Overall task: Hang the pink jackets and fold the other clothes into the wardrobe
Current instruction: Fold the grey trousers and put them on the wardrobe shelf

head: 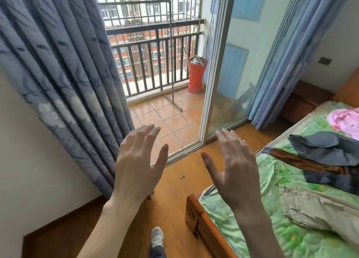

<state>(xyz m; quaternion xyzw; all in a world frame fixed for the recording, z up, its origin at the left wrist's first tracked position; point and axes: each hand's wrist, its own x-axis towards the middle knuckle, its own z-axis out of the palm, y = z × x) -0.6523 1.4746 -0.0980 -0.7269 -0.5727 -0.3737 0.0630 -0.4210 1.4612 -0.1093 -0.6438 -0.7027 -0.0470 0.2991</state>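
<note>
Bed (258, 209) fills our right side, green floral sheet, wooden frame corner jutting toward our feet. On it, largest first: beige trousers (318, 215) nearest us, dark grey garment (326, 147) beyond with a brown patterned piece (303, 163) under it, pink jacket (345, 121) farthest, at the frame edge. Wardrobe not in view.

We hold left hand (139, 166) and right hand (233, 166) raised over bare wooden floor (174, 189), fingers straight and spread, grasping nothing, both clear of the clothes.

Risks, as we judge them: the pink jacket lies well apart from us, so reaching across may drag the dark pile along; the bed corner sits close to our shoe (157, 236) and could catch a shin on turning.

Open room: floor strip between curtain (64, 79) and bed, running to the open balcony door (217, 79).
</note>
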